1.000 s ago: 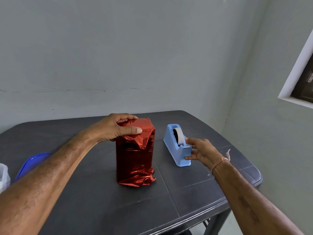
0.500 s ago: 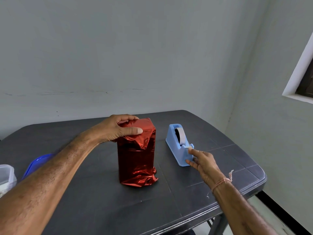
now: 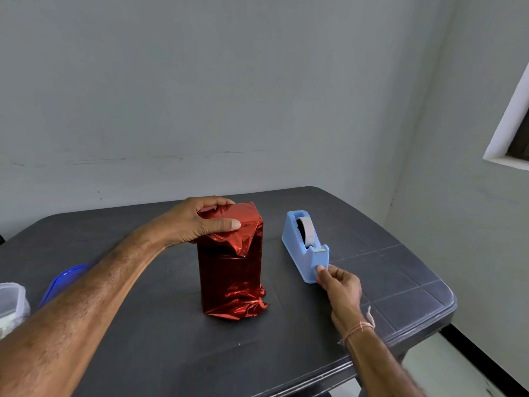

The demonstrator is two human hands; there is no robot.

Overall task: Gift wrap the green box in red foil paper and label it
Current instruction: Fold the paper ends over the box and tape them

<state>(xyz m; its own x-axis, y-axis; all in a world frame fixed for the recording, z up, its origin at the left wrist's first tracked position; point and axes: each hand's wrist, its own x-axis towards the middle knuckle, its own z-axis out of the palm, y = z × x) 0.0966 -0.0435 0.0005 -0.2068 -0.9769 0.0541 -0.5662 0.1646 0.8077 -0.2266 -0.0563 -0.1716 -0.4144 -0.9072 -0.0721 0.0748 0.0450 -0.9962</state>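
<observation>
The box wrapped in red foil (image 3: 232,277) stands upright in the middle of the dark table (image 3: 171,353); no green shows. My left hand (image 3: 194,224) grips its top, thumb pressing the folded foil flap down on the near face. A light blue tape dispenser (image 3: 297,247) sits just right of the box. At its near end, below the cutter, my right hand (image 3: 340,285) pinches thumb and forefinger together on the tape end; the strip itself is barely visible.
A blue lid (image 3: 65,279) and a clear plastic container (image 3: 11,302) sit at the table's left edge. The table's right corner and edge lie close behind my right wrist. A window frame (image 3: 509,124) is on the right wall.
My right hand has come from the dispenser's side to the cutter, then drawn back toward me to the near end, pinching. My left hand and the box have stayed put.
</observation>
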